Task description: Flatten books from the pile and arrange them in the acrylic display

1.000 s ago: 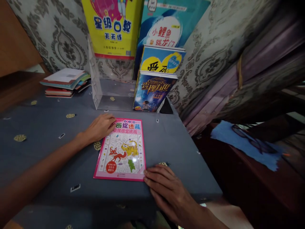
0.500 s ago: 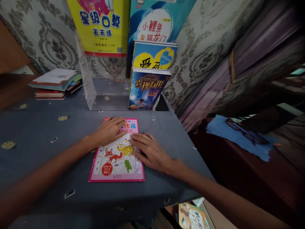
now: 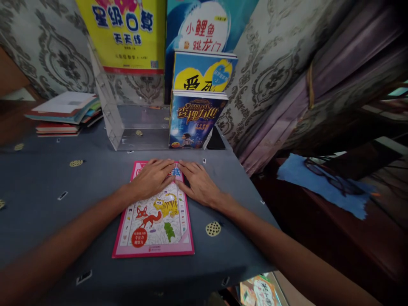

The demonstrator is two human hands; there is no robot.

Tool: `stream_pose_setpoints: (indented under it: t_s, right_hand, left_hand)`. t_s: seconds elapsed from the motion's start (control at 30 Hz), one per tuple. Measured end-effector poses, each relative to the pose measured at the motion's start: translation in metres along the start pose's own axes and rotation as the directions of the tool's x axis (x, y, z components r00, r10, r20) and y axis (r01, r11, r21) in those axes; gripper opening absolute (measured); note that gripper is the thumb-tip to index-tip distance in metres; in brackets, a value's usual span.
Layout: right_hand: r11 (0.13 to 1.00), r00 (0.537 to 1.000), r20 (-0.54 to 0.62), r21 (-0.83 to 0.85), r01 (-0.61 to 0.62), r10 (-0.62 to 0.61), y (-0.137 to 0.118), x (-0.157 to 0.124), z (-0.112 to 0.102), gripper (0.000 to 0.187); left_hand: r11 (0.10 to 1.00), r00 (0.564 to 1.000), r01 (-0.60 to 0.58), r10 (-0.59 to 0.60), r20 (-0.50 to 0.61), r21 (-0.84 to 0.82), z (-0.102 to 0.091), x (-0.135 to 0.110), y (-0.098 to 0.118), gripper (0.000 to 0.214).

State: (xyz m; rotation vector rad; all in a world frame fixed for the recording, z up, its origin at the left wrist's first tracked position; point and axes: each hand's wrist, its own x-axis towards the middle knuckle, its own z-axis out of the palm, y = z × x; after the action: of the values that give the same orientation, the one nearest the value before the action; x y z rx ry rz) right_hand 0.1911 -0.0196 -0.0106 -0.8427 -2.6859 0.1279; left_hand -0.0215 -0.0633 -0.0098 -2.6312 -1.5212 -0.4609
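A pink-bordered children's book [image 3: 149, 225] lies face up on the grey tablecloth, its cover showing a red fox, a yellow tiger and a green leaf. Across the upper left of the cover rests my left hand [image 3: 153, 178], palm down, fingers stretched toward the top edge and hiding part of the title. My right hand [image 3: 199, 182] lies flat at the upper right edge, its fingertips on the cover and its palm beyond the edge. The fingertips of both hands nearly meet near the top. Neither hand grips anything.
Behind the book stands a clear acrylic rack [image 3: 111, 123] with upright books, among them a dark blue one [image 3: 194, 123]. A stack of books [image 3: 63, 110] lies at the back left. Right of the table, glasses [image 3: 334, 176] lie on a blue cloth [image 3: 318, 187].
My right hand has slid up along the cover toward its top right edge, uncovering the tiger. My left hand has moved slightly right over the title. The camera view has shifted a little.
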Motion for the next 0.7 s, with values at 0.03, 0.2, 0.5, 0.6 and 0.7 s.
stream_pose_setpoints:
  t_s: [0.03, 0.2, 0.5, 0.6, 0.7]
  right_hand:
    - [1.0, 1.0, 0.0, -0.002, -0.003, 0.003, 0.0, 0.0, 0.001, 0.053]
    - [0.999, 1.0, 0.001, -0.034, 0.001, -0.001, -0.004, -0.005, 0.003, 0.054]
    - [0.995, 1.0, 0.014, -0.097, 0.027, -0.026, -0.039, -0.048, -0.005, 0.066]
    - [0.994, 0.999, 0.002, -0.093, 0.053, -0.053, -0.047, -0.068, -0.005, 0.068]
    - [0.993, 0.996, -0.004, -0.073, 0.088, -0.089, -0.049, -0.083, -0.002, 0.073]
  left_hand:
    - [1.0, 1.0, 0.002, -0.002, 0.004, 0.001, 0.0, 0.0, 0.0, 0.046]
    - [1.0, 0.999, 0.016, -0.016, 0.028, 0.0, -0.004, -0.001, 0.004, 0.046]
    - [0.989, 0.989, 0.115, -0.106, -0.1, 0.091, -0.001, -0.01, 0.003, 0.039]
    - [0.968, 0.971, 0.205, -0.183, -0.153, 0.144, 0.001, -0.025, -0.002, 0.039]
    - [0.935, 0.942, 0.305, -0.268, -0.203, 0.181, 0.005, -0.049, -0.007, 0.041]
